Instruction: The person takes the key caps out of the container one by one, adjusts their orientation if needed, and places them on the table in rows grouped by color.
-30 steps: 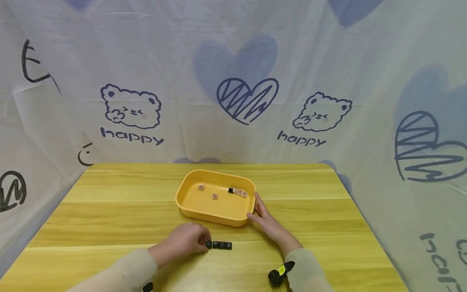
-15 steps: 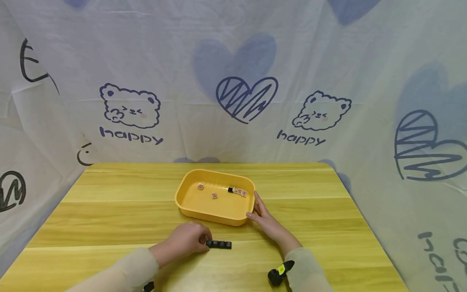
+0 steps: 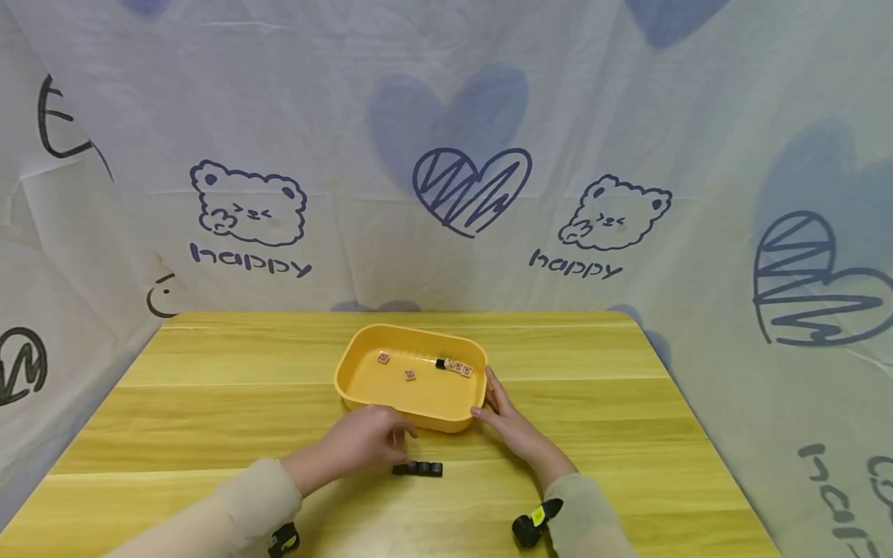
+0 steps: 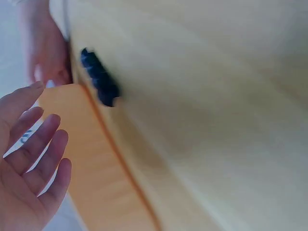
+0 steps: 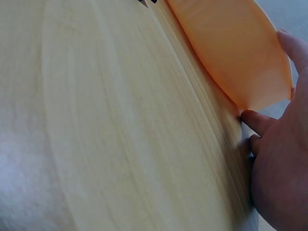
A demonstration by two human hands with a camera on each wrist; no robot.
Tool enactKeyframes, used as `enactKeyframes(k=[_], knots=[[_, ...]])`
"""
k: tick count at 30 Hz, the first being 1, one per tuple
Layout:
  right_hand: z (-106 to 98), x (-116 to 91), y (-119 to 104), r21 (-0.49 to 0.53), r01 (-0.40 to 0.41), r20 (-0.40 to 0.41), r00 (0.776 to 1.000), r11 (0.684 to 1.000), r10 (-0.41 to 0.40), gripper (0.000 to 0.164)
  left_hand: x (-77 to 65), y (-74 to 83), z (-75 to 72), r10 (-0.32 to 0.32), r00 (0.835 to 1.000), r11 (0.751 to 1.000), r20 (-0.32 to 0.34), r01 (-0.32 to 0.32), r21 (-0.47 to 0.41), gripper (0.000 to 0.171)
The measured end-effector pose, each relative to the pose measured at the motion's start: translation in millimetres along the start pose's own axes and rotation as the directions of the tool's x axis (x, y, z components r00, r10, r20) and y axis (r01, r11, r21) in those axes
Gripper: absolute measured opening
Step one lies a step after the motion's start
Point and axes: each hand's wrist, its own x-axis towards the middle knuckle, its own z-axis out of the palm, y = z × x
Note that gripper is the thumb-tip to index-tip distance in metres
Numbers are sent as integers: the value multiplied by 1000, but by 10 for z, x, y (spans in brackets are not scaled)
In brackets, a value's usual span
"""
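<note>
A row of several small black keycap-like blocks (image 3: 424,469) lies on the table in front of a yellow tray (image 3: 408,415). My left hand (image 3: 356,446) hovers just above and behind the row's left end. In the left wrist view its fingers (image 4: 50,144) are spread and loosely bent, holding nothing. The row of black blocks (image 4: 100,77) appears there beside the tray's wall (image 4: 98,149). My right hand (image 3: 516,430) grips the tray at its right end, thumb at the near corner of the rim. In the right wrist view, the right hand's fingers (image 5: 260,122) touch the tray's outer wall (image 5: 231,53).
Inside the tray, several small pinkish patterned blocks (image 3: 458,366) and a black one (image 3: 441,363) line the right side. Two more patterned blocks (image 3: 410,375) lie apart to the left. A printed cloth (image 3: 432,263) hangs behind the wooden table (image 3: 209,403).
My left hand pushed the leftmost black block against the others, closing the gap, then let go and rose toward the tray. My right hand stays on the tray.
</note>
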Motion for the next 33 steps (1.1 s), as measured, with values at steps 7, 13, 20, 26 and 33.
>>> enactKeyframes(k=[7, 13, 20, 26, 33], knots=[[-9, 12, 18, -15, -2, -11, 1000, 1000, 2, 83, 237, 118, -214, 46, 999, 990, -26, -42, 132, 27], [-7, 22, 43, -32, -7, -11, 1000, 999, 7, 82, 454, 124, -334, 37, 999, 985, -5, -35, 168, 27], [-9, 19, 40, -30, -1, -9, 1000, 1000, 1, 82, 681, 71, -362, -24, 999, 978, 45, 15, 208, 29], [-16, 18, 10, -23, 1, 7, 1000, 1000, -1, 81, 918, 17, -429, -64, 990, 973, 123, 35, 229, 29], [-16, 10, 1, -22, -19, -3, 1000, 1000, 19, 82, 1143, -93, -404, -80, 980, 969, 182, 34, 243, 27]])
